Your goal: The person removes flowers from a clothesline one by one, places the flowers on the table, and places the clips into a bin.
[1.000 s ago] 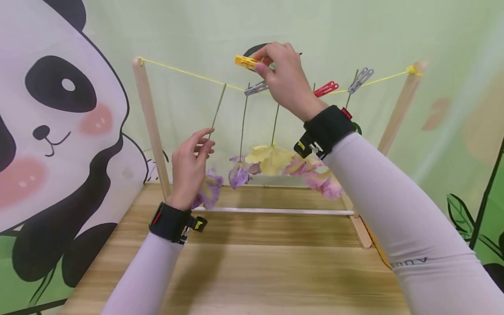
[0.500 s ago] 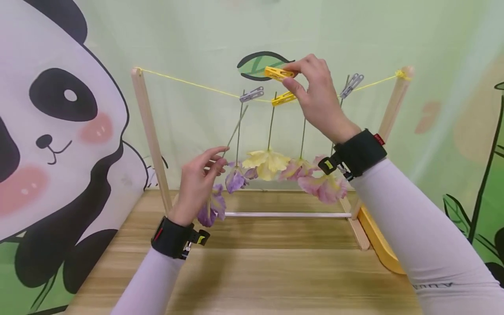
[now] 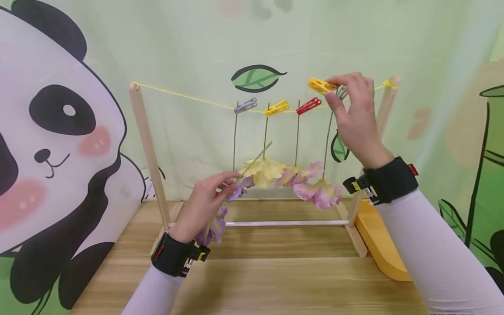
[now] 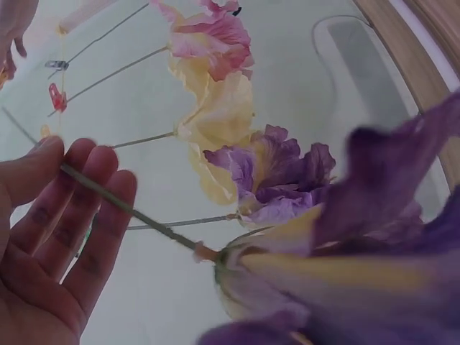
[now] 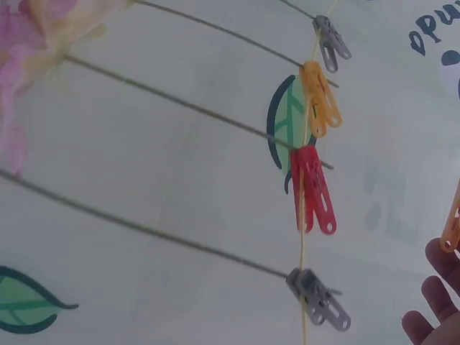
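Observation:
My left hand [image 3: 202, 203] pinches the green stem [image 4: 136, 213] of an artificial purple flower [image 3: 214, 227]. The stem slants up to the right, and the bloom hangs below the hand. With thumb and fingers, my right hand [image 3: 358, 116] pinches a yellow clothespin [image 3: 320, 85] above the yellow string [image 3: 185, 95]. Along that string, a grey clothespin [image 3: 246, 106], a yellow one, a red clothespin [image 3: 309, 106] and another grey one [image 5: 316, 298] clip stems. Their blooms hang head down: a purple flower [image 4: 277, 176], a yellow flower [image 3: 261, 170] and two pink flowers [image 3: 318, 192].
Two wooden posts [image 3: 147, 153] carry the string, with a white rod [image 3: 287, 223] low between them. A yellow tray [image 3: 379, 245] stands on the wooden table [image 3: 275, 284] at the right. Behind hangs a printed panda cloth [image 3: 197, 48].
My right hand has moved right along the string with the yellow clothespin. The stem in my left hand has tilted further right and sits lower. The head view has shifted.

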Demonstrator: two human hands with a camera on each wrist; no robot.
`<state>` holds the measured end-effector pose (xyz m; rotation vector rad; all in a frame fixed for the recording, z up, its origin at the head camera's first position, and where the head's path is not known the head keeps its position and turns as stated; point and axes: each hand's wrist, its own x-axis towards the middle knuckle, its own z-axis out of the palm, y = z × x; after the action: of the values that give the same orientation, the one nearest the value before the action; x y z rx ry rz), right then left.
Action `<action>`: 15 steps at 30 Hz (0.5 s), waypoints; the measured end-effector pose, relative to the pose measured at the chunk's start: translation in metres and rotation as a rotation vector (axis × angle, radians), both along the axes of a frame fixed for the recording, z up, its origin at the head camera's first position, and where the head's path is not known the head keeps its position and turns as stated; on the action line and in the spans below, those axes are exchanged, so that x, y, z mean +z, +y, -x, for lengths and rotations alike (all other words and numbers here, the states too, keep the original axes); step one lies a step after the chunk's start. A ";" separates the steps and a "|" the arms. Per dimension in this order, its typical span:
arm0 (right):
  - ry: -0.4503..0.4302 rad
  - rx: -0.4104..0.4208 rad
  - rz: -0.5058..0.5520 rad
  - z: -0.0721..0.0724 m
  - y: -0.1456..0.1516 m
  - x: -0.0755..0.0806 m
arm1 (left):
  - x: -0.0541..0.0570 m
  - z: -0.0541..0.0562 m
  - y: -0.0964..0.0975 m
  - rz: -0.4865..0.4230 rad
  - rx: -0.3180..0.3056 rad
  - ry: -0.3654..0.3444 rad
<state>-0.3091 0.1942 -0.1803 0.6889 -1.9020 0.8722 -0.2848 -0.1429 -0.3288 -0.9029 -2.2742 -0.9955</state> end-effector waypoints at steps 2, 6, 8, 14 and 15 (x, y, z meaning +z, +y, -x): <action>0.047 -0.014 0.001 -0.002 0.009 -0.009 | -0.002 -0.003 0.001 0.029 -0.025 0.000; 0.086 -0.053 0.007 -0.007 0.029 -0.028 | -0.005 -0.007 0.002 0.075 -0.051 0.004; 0.074 -0.086 0.025 -0.009 0.040 -0.037 | -0.007 -0.009 0.002 0.090 -0.052 -0.006; 0.056 -0.172 0.108 -0.012 0.076 -0.053 | -0.012 -0.012 0.005 0.143 -0.059 -0.052; 0.064 -0.182 0.104 -0.012 0.081 -0.055 | -0.013 -0.013 0.005 0.150 -0.058 -0.064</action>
<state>-0.2972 0.2755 -0.2356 0.4674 -1.8167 0.8166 -0.2715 -0.1381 -0.3413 -1.0178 -2.4150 -0.8994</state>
